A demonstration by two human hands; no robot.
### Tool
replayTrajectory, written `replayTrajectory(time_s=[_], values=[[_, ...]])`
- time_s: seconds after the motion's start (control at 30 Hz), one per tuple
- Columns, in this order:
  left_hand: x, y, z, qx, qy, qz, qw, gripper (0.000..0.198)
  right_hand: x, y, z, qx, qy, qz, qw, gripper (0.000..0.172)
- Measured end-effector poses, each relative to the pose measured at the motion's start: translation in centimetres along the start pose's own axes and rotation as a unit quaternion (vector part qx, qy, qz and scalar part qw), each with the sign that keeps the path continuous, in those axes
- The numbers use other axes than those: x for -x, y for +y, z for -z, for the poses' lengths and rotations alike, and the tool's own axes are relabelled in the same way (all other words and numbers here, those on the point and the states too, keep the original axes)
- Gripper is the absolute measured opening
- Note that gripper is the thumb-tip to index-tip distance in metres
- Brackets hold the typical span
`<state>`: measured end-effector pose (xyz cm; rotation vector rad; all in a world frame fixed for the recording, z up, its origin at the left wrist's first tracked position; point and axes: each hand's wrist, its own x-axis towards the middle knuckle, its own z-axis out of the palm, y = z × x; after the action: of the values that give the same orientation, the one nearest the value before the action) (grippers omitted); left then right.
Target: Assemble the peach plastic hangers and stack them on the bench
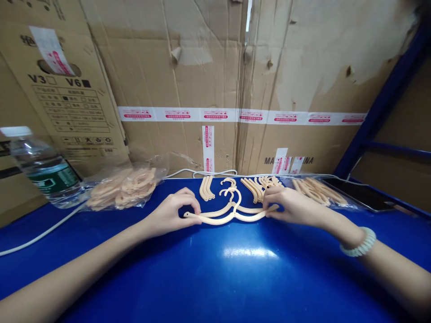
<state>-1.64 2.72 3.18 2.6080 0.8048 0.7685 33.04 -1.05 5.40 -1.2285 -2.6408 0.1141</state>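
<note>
Both hands are down on the blue tabletop, and between them lies a small stack of cream hangers. The left hand pinches the stack's left tip; the right hand grips the right tip. More hanger pieces sit just behind, near a bagged batch.

Blue table, glossy top. Far left: 1 clear bottle with a green label. Just beside it: 1 clear bag of cream plastic pieces. 1 white cable runs from the left edge toward the back. Centre: cream hangers, overlapping, lying flat. Behind them: loose bundles of cream curved pieces. Back right: second bag of similar pieces, with 1 dark phone just beside it.
</note>
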Motion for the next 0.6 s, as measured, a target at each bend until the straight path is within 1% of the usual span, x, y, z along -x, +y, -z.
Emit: replayTrajectory(time_s=[0.1, 0.2, 0.27, 0.37, 0.4, 0.43, 0.53, 0.6], values=[[0.1, 0.0, -0.4, -0.011, -0.011, -0.052, 0.999, 0.012, -0.1, -0.3, -0.3, -0.012, -0.017, -0.011, 1.000, 0.007], [0.2, 0.0, -0.8, -0.005, -0.019, -0.060, 0.998, 0.014, -0.1, -0.5, -0.4, -0.031, -0.024, -0.031, 0.999, 0.005], [0.4, 0.1, -0.9, -0.001, -0.026, -0.051, 0.998, 0.013, -0.1, -0.5, -0.5, -0.037, -0.028, -0.054, 0.997, 0.012], [0.6, 0.0, -1.0, -0.012, -0.027, -0.033, 0.999, 0.005, -0.2, -0.3, -0.6, -0.032, -0.036, -0.085, 0.995, 0.029], [0.6, 0.0, -1.0, -0.020, -0.025, -0.027, 0.999, 0.005, -0.2, -0.3, -0.6, -0.029, -0.038, -0.089, 0.995, 0.031], [0.6, 0.0, -1.0, -0.028, -0.024, -0.022, 0.999, 0.008, -0.2, -0.3, -0.5, -0.026, -0.039, -0.091, 0.995, 0.028], [0.7, -0.1, -1.0, -0.043, -0.022, -0.022, 0.999, 0.013, -0.2, -0.4, -0.4, -0.014, -0.041, -0.090, 0.995, 0.012], [0.6, -0.2, -1.1, -0.045, -0.015, -0.031, 0.998, 0.014, -0.2, -0.5, -0.4, -0.010, -0.040, -0.095, 0.995, 0.008]])
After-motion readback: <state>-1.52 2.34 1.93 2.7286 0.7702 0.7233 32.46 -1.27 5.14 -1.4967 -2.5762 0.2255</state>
